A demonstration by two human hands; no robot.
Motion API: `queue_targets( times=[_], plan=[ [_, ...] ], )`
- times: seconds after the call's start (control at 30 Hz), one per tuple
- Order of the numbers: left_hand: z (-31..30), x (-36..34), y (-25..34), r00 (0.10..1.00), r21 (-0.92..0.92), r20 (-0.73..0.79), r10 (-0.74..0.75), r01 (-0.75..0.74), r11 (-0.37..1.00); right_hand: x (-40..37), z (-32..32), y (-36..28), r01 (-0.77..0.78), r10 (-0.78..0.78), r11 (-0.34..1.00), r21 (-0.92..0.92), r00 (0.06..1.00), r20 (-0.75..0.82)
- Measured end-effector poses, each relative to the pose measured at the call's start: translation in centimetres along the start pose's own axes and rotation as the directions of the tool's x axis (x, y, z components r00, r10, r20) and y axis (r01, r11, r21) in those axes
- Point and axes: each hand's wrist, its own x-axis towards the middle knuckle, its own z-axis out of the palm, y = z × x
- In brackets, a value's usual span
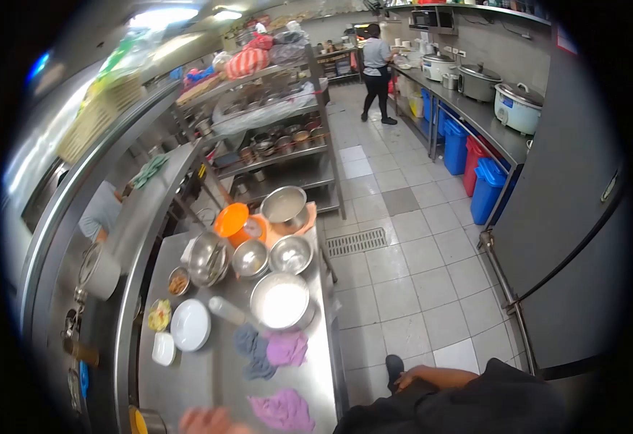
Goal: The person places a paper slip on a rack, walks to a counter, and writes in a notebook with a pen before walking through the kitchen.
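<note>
My left hand shows at the bottom edge, over the near end of the steel table; it is blurred and cut off, and I cannot tell what its fingers hold. Just right of it lies a crumpled purple cloth. Close on its left is a steel container with something yellow inside. Beyond these, a grey cloth lies against a second purple cloth. My right hand hangs beside my dark clothing, away from the table, fingers loose and with nothing visible in them.
Farther along the table stand a large steel pot, several steel bowls, a white bowl and an orange bowl. A loaded rack stands behind. Rice cookers line the right counter above blue bins. A person works there.
</note>
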Motion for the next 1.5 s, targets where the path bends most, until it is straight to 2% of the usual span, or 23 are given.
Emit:
queue_targets(
  times=[0.03,0.07,0.1,0.13,0.2,0.27,0.4,0.43,0.53,0.7,0.83,0.9,0.97,1.0,1.03,1.07,1.1,1.17,1.23,1.3,1.37,1.43,1.5],
  plan=[
    [6.2,-1.0,-5.0,0.933,-0.137,0.152,-0.328,0.348,0.927,0.7,-0.5,2.2,-0.032,0.035,0.998,0.059,0.998,-0.05],
    [12.1,-5.0,-8.2,0.894,0.193,0.227,-0.387,0.348,0.918,0.0,-0.7,5.7,-0.043,0.047,0.997,0.068,0.997,-0.055],
    [16.2,-7.2,-10.7,0.76,0.328,0.372,-0.532,0.429,0.842,-3.8,-1.3,8.2,0.117,-0.032,0.877,0.466,0.982,-0.187],
    [18.4,-9.3,-15.2,0.574,0.413,0.537,-0.618,0.46,0.786,-6.3,-1.5,9.7,0.304,-0.052,0.581,0.755,0.94,-0.338],
    [21.6,-12.8,-23.3,0.072,0.619,0.761,-0.645,0.218,0.755,-8.1,-3.8,11.9,0.275,0.012,0.619,0.736,0.933,-0.359],
    [24.0,-15.8,-29.3,-0.249,0.767,0.625,-0.74,0.022,0.641,-8.5,-6.3,13.1,0.221,0.109,0.697,0.682,0.908,-0.405],
    [18.7,-25.9,-49.2,-0.406,0.675,0.609,-0.681,-0.185,0.714,-6.0,-10.7,16.7,0.151,0.281,0.777,0.611,0.785,-0.551],
    [19.1,-26.9,-53.8,-0.574,0.656,0.423,-0.701,-0.34,0.674,-6.9,-12.8,17.0,0.145,0.287,0.778,0.611,0.783,-0.552],
    [26.5,-26.8,-57.9,-0.624,0.603,0.345,-0.701,-0.425,0.675,-10.1,-19.9,17.8,0.066,0.499,0.779,0.624,0.537,-0.68],
    [42.2,-22.7,-60.8,-0.638,0.572,0.22,-0.738,-0.528,0.627,-12.4,-34.7,21.6,0.138,0.544,0.729,0.671,0.478,-0.689],
    [59.7,-16.7,-63.7,-0.511,0.678,0.465,-0.723,-0.32,0.662,-16.5,-49.4,26.7,0.191,0.604,0.779,0.598,0.032,-0.796],
    [66.9,-16.1,-66.2,-0.497,0.869,0.375,-0.782,-0.107,0.484,-20.3,-56.9,29.1,0.307,0.614,0.775,0.552,-0.164,-0.772],
    [75.9,-13.8,-63.2,-0.646,0.886,0.464,-0.606,0.338,0.318,-27.6,-65.0,27.9,0.375,0.706,0.694,0.615,-0.188,-0.683],
    [79.3,-14.5,-64.4,-0.669,0.86,0.491,-0.557,0.473,0.19,-29.5,-68.8,27.8,0.582,0.733,0.632,0.512,-0.235,-0.638],
    [84.0,-13.9,-63.5,-0.816,0.886,0.356,-0.456,0.45,-0.114,-30.4,-72.4,28.4,0.754,0.767,0.547,0.365,-0.275,-0.58],
    [88.2,-13.2,-62.8,-0.923,0.846,0.242,-0.3,0.352,-0.4,-30.8,-75.2,30.2,0.87,0.712,0.444,0.212,-0.2,-0.673],
    [91.3,-12.5,-64.9,-0.925,0.857,0.226,-0.306,0.338,-0.389,-30.3,-78.2,31.5,0.878,0.721,0.435,0.2,-0.207,-0.661],
    [94.7,-14.9,-68.5,-0.833,0.903,0.238,-0.499,0.379,-0.203,-29.2,-85.2,34.0,0.967,0.736,-0.18,-0.183,0.009,-0.677],
    [104.8,-20.0,-70.7,-0.689,0.917,0.306,-0.656,0.4,0.008,-29.7,-91.8,37.5,0.993,0.703,0.04,-0.108,-0.105,-0.703],
    [109.9,-18.7,-74.8,-0.508,0.903,0.385,-0.77,0.38,0.201,-28.2,-97.9,42.2,0.997,0.704,0.001,0.071,0.05,-0.708],
    [115.8,-16.9,-78.8,-0.294,0.862,0.479,-0.827,0.334,0.38,-28.6,-105.7,45.4,0.985,0.746,0.031,0.171,0.091,-0.66],
    [122.6,-14.8,-82.7,-0.05,0.797,0.581,-0.812,0.239,0.555,-29.3,-113.3,49.1,0.95,0.701,0.214,0.227,0.012,-0.713],
    [125.6,-14.0,-88.4,0.116,0.669,0.738,-0.665,0.004,0.743,-31.1,-118.5,50.4,0.92,0.68,0.235,0.313,0.075,-0.729]
  ],
)
